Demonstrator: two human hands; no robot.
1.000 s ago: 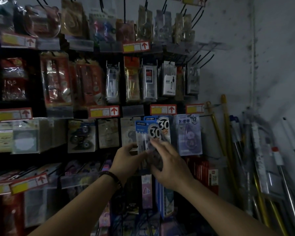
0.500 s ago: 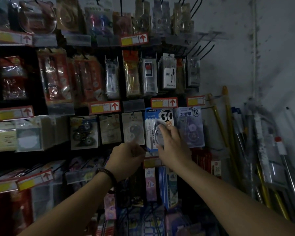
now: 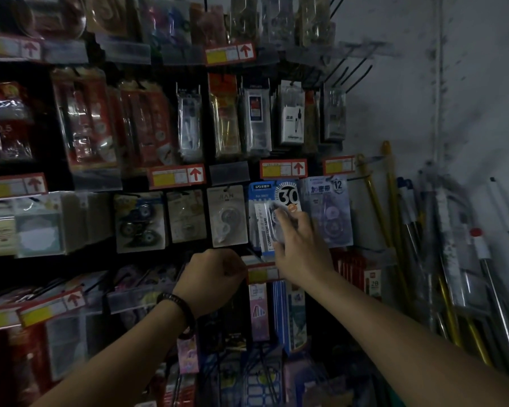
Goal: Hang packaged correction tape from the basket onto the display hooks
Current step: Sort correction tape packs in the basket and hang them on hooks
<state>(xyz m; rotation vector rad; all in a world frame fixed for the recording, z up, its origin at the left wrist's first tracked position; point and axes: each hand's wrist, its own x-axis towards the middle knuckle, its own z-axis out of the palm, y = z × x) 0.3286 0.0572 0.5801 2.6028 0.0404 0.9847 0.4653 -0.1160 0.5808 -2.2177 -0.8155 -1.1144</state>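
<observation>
The blue correction tape pack (image 3: pixel 263 221) hangs in the 3rd row of the display, under a red price tag (image 3: pixel 284 168) that carries a yellow patch and a red arrow pointing up. Its card shows a large "30" in a round dial, "LPS" in the top left corner and "CORRECTION TAPE" running up a white strip. The smaller print is too blurred to read. To its right, a lilac pack (image 3: pixel 331 218) bears a "12" in a badge and pale Chinese lettering. Lower right, a red box (image 3: pixel 373 282) reads "28".

The blue pack sits tightly between a beige pack (image 3: pixel 225 218) on its left and the lilac pack, whose edge it touches or overlaps. Bare black hooks (image 3: pixel 354 73) jut out at the upper right, beside a grey wall (image 3: pixel 467 98). Yellow and metal poles (image 3: pixel 391 218) lean against the wall there.

The pack is a blue card with a clear blister over a dispenser. The right hand (image 3: pixel 301 251) has its grip spread, with fingers (image 3: pixel 285 218) laid flat on that blister. The left hand (image 3: pixel 215 277), with a dark bracelet (image 3: pixel 178 311) on the wrist, hangs just below the beige pack. Its grip is curled into a fist with nothing visible in it.
</observation>
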